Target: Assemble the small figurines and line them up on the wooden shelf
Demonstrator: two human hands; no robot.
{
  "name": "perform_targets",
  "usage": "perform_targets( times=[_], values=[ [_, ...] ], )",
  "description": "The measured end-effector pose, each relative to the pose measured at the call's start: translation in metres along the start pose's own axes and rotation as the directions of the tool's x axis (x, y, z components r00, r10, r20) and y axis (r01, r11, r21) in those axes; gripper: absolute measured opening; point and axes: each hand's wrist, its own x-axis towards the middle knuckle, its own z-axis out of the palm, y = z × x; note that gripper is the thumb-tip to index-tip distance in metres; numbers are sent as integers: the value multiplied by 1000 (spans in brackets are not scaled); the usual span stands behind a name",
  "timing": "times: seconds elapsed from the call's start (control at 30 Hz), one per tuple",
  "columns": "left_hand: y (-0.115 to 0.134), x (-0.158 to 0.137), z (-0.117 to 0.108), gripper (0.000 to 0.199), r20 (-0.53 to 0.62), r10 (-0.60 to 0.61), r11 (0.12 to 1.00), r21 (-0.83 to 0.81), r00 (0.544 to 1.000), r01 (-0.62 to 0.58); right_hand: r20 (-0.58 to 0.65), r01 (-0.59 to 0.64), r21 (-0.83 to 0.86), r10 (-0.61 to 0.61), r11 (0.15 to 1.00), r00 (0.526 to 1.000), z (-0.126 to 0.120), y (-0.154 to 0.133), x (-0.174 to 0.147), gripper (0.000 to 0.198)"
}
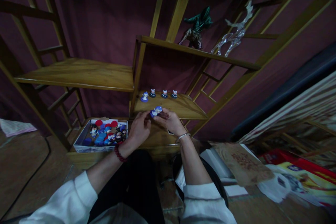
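A small blue-and-white figurine [156,111] is held tilted on its side in front of the small shelf [181,106]. My right hand [170,121] pinches its head end between thumb and fingers. At its blue base are the curled fingers of my left hand [140,127], closed against it. Behind my hands, a similar blue-and-white figurine [144,96] stands upright on the shelf. To its right stand three small dark-based figurines [164,94]. Left of my left hand, an open box [78,143] holds several more figurines and red and blue round pieces.
Above the small shelf, a green-hooded figure [198,28] and a clear deer ornament [233,36] stand on a higher board. Wooden uprights frame the shelves. Right of my legs are a dark round bin [223,192], cardboard [241,161] and a plastic bag [274,183].
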Motion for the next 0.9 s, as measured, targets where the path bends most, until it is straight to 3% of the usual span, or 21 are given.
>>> perform_targets(
  times=[0.1,0.2,0.4,0.6,0.9],
  values=[
    [7,5,-3,39,47,92,969,224,995,-100,0,2,-27,-2,1000,1000,-6,3,6,33],
    [8,11,-2,40,104,151,933,314,983,-177,-5,3,-68,-3,998,1000,-12,6,12,33],
    [-1,21,8,44,161,208,911,328,965,-251,-65,-16,-183,4,983,998,-24,15,25,33],
    [-5,32,16,43,238,239,884,347,941,-312,-62,-16,-174,5,985,998,-35,33,40,34],
    [-10,47,24,43,308,152,872,406,939,-274,-109,-37,-232,12,972,994,-41,44,55,33]
  ],
)
